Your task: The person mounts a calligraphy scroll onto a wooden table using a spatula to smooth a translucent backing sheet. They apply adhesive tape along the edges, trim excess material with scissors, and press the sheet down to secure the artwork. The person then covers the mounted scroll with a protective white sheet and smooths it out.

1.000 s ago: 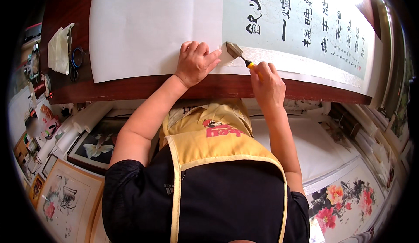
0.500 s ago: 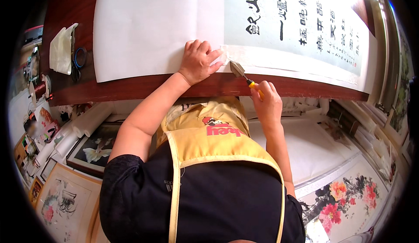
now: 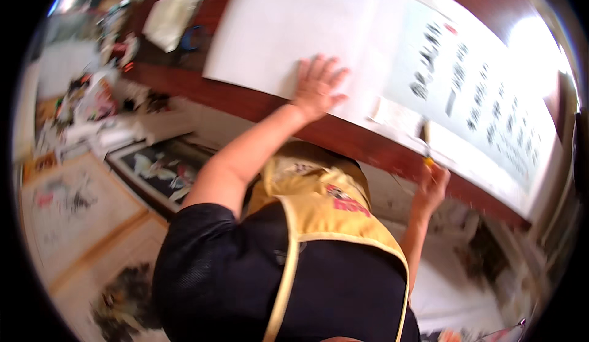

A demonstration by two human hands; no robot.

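A large white sheet (image 3: 294, 29) with a pale blue calligraphy panel (image 3: 399, 66) lies on the dark red table (image 3: 245, 104). My left hand (image 3: 319, 87) rests on the white part near its front edge, fingers spread, holding nothing. In my right hand (image 3: 433, 185) is a putty knife (image 3: 427, 142), gripped by its yellow handle. Its blade is at the lower border of the calligraphy panel, beside a whitish paper strip (image 3: 392, 113). Motion blur hides whether the blade touches the paper.
A pale cloth-like bag (image 3: 172, 19) and a blue ring-shaped thing (image 3: 191, 38) sit at the table's far left. Below on the left are paper rolls (image 3: 162, 124), a dark framed picture (image 3: 162, 170) and a wooden-framed painting (image 3: 67, 201). Bright glare falls at upper right.
The whole view has swung and tilted. My left hand has opened from its curled hold at the strip's end and spread flat on the sheet. The putty knife has shifted right along the strip.
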